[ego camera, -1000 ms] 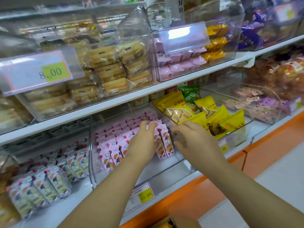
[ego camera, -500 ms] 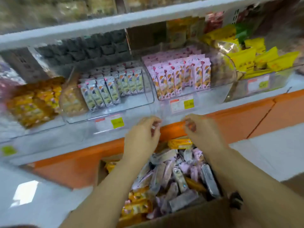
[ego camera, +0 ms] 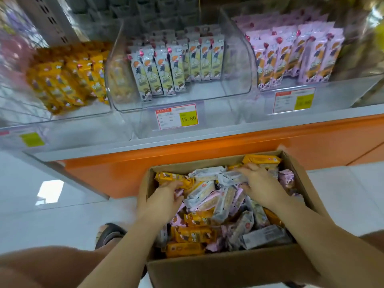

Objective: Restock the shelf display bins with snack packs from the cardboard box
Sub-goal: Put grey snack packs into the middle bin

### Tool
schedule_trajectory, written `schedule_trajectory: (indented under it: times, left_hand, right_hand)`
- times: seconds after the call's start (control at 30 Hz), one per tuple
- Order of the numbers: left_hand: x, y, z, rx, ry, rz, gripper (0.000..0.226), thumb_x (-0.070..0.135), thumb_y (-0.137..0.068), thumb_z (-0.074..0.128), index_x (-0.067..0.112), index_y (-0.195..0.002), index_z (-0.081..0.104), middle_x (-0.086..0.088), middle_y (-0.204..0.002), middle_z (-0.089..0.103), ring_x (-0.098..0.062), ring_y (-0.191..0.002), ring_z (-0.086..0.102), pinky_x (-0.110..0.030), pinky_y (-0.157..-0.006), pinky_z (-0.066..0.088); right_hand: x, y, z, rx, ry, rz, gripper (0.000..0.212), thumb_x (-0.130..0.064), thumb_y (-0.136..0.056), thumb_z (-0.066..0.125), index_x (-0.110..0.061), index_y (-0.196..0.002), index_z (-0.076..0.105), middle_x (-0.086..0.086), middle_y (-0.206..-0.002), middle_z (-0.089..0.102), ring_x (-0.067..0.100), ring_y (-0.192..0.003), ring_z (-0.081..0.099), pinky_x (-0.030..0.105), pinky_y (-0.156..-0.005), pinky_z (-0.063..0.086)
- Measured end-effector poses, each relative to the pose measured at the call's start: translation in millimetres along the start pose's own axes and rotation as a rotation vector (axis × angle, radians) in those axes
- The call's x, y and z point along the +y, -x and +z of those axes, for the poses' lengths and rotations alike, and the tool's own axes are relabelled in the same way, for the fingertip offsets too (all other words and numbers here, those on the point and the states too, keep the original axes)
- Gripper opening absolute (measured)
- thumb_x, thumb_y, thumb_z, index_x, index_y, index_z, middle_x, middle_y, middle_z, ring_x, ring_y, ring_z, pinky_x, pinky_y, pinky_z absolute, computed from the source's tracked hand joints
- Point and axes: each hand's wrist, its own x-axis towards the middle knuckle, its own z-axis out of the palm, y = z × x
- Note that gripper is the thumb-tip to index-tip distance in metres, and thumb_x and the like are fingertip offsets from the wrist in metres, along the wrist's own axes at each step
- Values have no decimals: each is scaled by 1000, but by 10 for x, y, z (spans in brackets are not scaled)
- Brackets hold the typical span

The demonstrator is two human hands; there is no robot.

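Beside box (ego camera: 228, 273), pale (seemingly tiled) floor (ego camera: 52, 225)

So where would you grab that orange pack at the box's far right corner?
Probably pinch the orange pack across its narrow width near mid-length, coming from above: it lies flat atop the pile, long edges exposed, by the far wall of the cardboard box.

Display bins (ego camera: 207, 91) stand side by side on the shelf (ego camera: 207, 136); before it sits the cardboard box (ego camera: 228, 271), snack packs (ego camera: 207, 196) heaped inside (left hand (ego camera: 164, 199) and right hand (ego camera: 261, 186) among them)
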Motion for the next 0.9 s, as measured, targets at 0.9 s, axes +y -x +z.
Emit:
schedule_trajectory:
  times: [0.9]
  left_hand:
    - [530,-273,270,-246,276,45,49,28,-91,62,25,-137,47,0,-147,41,-18,-131,43,-22,-86,33]
  right_hand:
    - [210,741,-160,-566,-178,68,51,-30,-81,72,-24,-127,50,-6,-118,51,9,-102,50,22,-89,44]
